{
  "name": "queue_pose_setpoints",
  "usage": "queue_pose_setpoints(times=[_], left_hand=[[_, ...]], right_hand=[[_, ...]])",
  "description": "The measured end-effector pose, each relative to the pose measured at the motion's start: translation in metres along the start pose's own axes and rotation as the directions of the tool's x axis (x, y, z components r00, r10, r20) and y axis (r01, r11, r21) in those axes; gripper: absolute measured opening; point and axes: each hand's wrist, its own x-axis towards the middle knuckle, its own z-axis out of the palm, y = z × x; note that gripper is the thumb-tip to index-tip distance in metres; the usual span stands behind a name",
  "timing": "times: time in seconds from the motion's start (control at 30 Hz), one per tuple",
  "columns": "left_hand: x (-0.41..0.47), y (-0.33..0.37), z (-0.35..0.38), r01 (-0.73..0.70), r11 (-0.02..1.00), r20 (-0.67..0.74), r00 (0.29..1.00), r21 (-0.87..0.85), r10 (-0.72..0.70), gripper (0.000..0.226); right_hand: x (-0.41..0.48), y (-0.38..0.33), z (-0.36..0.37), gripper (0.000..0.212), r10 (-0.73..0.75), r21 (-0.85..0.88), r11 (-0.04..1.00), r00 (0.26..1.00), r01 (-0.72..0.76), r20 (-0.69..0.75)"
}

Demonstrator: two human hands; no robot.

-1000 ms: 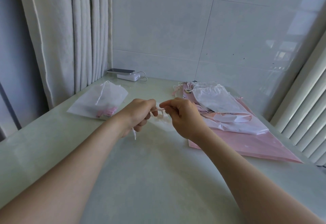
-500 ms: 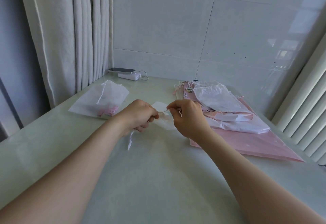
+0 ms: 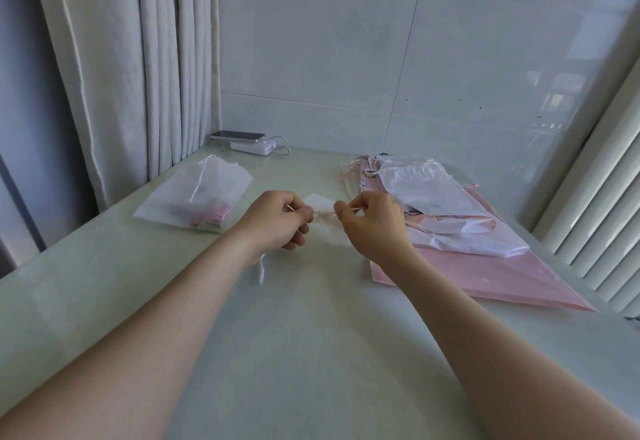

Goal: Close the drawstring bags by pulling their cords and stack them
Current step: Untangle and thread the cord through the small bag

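The left grip [image 3: 277,223] and the right grip [image 3: 372,228] are shown close together above the middle of the bench [image 3: 311,353]. Each is clamped by thumb and curled fingers on a cord end of a small translucent drawstring bag [image 3: 318,202]. The bag's gathered mouth is stretched between the two grips, and its body lies just beyond and below them. The loose end of the left cord [image 3: 261,271] hangs under the left wrist onto the bench.

At 10 o'clock from the grips, a white bag with pink contents [image 3: 194,204] is laid flat, apart from the hands and near the bench's left edge. At 2 to 3 o'clock, a pile of white and pink bags [image 3: 433,197] is spread. Its near edge is just beside the right grip, and its lowest pink sheet [image 3: 485,277] ends in a corner close to the right edge. At 11 o'clock, a phone [image 3: 239,135] is seen resting on a white power bank [image 3: 252,147] against the back edge.

The bench is bounded by a curtain [image 3: 121,76] on the left, a tiled wall [image 3: 381,59] behind and a ribbed white panel [image 3: 606,197] on the right. Bare surface is shown from 5 to 8 o'clock, crossed only by the forearms.
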Motion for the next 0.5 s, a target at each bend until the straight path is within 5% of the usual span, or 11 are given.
queue_pose_setpoints(times=[0.27, 0.5], left_hand=[[0.002, 0.007, 0.004, 0.103, 0.989, 0.024, 0.995, -0.105, -0.101, 0.022], [-0.005, 0.017, 0.007, -0.136, 0.986, -0.193, 0.975, -0.101, 0.114, 0.022]], right_hand=[[-0.005, -0.002, 0.003, 0.02, -0.102, -0.187, 0.978, 0.993, 0.09, -0.057], [-0.008, -0.004, -0.003, 0.021, -0.169, -0.345, 0.929, 0.984, 0.137, -0.065]])
